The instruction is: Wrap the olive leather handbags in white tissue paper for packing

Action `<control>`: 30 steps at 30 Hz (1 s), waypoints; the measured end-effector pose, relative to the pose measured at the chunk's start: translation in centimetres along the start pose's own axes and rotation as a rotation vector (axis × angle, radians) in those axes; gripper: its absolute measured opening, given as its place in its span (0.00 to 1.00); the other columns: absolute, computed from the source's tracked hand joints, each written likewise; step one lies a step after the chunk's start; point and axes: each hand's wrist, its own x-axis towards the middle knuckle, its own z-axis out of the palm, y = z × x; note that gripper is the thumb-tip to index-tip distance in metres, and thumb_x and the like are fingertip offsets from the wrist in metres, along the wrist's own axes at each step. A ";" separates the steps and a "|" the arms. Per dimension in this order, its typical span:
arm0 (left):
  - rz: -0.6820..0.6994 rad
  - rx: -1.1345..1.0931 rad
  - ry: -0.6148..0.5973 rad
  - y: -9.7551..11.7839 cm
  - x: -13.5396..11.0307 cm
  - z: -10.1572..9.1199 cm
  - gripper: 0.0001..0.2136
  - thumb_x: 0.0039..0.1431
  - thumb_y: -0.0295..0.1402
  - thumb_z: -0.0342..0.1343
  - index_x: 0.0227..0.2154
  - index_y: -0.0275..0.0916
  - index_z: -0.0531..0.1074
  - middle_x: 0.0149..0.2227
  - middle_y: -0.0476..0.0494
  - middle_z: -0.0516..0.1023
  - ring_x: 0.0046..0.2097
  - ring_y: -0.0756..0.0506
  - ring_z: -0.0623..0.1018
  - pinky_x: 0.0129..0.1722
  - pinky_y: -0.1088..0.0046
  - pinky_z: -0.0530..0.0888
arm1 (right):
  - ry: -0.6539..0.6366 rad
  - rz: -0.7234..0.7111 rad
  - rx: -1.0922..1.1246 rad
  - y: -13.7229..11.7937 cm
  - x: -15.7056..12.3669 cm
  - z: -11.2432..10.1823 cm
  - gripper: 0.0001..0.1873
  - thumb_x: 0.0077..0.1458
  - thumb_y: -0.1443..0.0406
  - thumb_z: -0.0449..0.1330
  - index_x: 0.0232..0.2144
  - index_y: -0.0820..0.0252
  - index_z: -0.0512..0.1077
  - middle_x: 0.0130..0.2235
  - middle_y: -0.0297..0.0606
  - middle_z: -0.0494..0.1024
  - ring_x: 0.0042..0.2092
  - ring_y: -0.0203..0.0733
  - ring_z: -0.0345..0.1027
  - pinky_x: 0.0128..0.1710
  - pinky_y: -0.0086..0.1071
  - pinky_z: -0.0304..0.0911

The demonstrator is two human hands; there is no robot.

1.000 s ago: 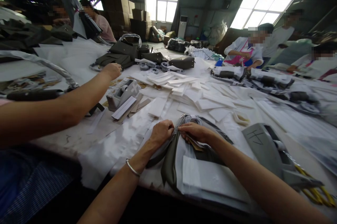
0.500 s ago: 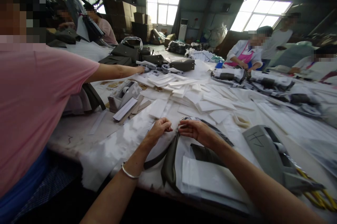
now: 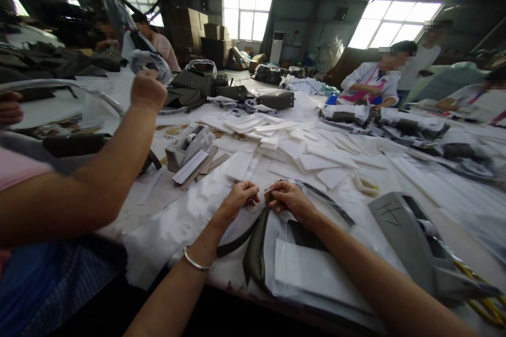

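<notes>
My left hand (image 3: 238, 198) and my right hand (image 3: 288, 198) meet at the top edge of a dark olive bag (image 3: 256, 244) lying on the table in front of me. Both hands are closed in a pinch on the bag's top, where a wrapped strap (image 3: 316, 197) curves away to the right. A silver bangle (image 3: 196, 262) circles my left wrist. White paper padding (image 3: 316, 273) lies against the bag's near side.
A neighbour's arm (image 3: 98, 184) on the left lifts a wrapped strap (image 3: 148, 60). Grey tape dispensers stand at the right (image 3: 411, 237) and middle left (image 3: 185, 147). White foam sheets (image 3: 284, 142) cover the middle. Other people work at the far side.
The neighbour on the left pulled the arm back from the table's middle and raised it, holding a wrapped strap. My hands stayed pinched at the bag's top, shifting slightly.
</notes>
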 end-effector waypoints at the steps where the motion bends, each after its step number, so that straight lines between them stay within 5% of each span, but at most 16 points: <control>1: -0.002 0.000 0.002 -0.1 0.1 0.0 0.17 0.47 0.45 0.64 0.27 0.36 0.69 0.24 0.47 0.75 0.24 0.53 0.72 0.26 0.79 0.67 | -0.003 -0.006 -0.003 0.1 0.1 -0.1 0.09 0.49 0.69 0.65 0.34 0.62 0.70 0.30 0.37 0.80 0.23 0.33 0.73 0.15 0.20 0.63; 9: -0.006 0.046 0.036 -0.7 0.7 0.0 0.17 0.45 0.44 0.65 0.26 0.35 0.71 0.19 0.51 0.71 0.19 0.55 0.68 0.21 0.80 0.62 | -0.043 -0.062 0.007 0.8 0.3 -0.2 0.19 0.37 0.61 0.75 0.29 0.62 0.72 0.27 0.36 0.79 0.25 0.35 0.73 0.18 0.22 0.66; 13: -0.015 0.054 0.046 -0.8 0.6 0.1 0.16 0.45 0.44 0.65 0.26 0.36 0.70 0.19 0.51 0.72 0.20 0.54 0.68 0.21 0.80 0.62 | -0.048 -0.137 0.087 0.2 0.2 -0.2 0.22 0.35 0.58 0.77 0.28 0.60 0.71 0.35 0.36 0.81 0.23 0.33 0.72 0.15 0.22 0.62; 17: -0.029 0.049 0.048 -0.8 0.6 0.3 0.16 0.44 0.44 0.65 0.25 0.36 0.70 0.21 0.47 0.75 0.20 0.53 0.70 0.21 0.79 0.64 | 0.008 -0.136 0.190 -0.7 0.2 -0.5 0.24 0.34 0.57 0.77 0.31 0.59 0.73 0.28 0.32 0.79 0.25 0.35 0.73 0.18 0.22 0.64; 22: -0.003 0.009 0.085 -0.9 0.8 0.1 0.16 0.44 0.44 0.64 0.26 0.36 0.70 0.19 0.52 0.71 0.18 0.55 0.66 0.20 0.80 0.61 | -0.180 -0.037 -0.096 -0.4 0.9 0.0 0.21 0.41 0.57 0.74 0.34 0.64 0.77 0.29 0.39 0.81 0.26 0.34 0.72 0.22 0.23 0.66; 27: 0.066 -0.002 0.108 -0.7 0.8 -0.1 0.16 0.44 0.44 0.64 0.26 0.35 0.72 0.18 0.54 0.67 0.19 0.56 0.63 0.19 0.80 0.58 | -0.105 -0.080 -0.306 -0.2 2.1 1.4 0.16 0.47 0.63 0.70 0.39 0.61 0.75 0.23 0.29 0.77 0.21 0.32 0.69 0.15 0.20 0.60; 30: 0.129 0.020 0.129 -0.3 0.5 0.0 0.16 0.45 0.43 0.65 0.29 0.35 0.74 0.24 0.51 0.71 0.21 0.56 0.65 0.20 0.81 0.59 | -0.128 -0.047 -0.350 -0.4 2.6 2.1 0.10 0.47 0.68 0.70 0.33 0.63 0.76 0.21 0.30 0.76 0.20 0.32 0.68 0.14 0.20 0.59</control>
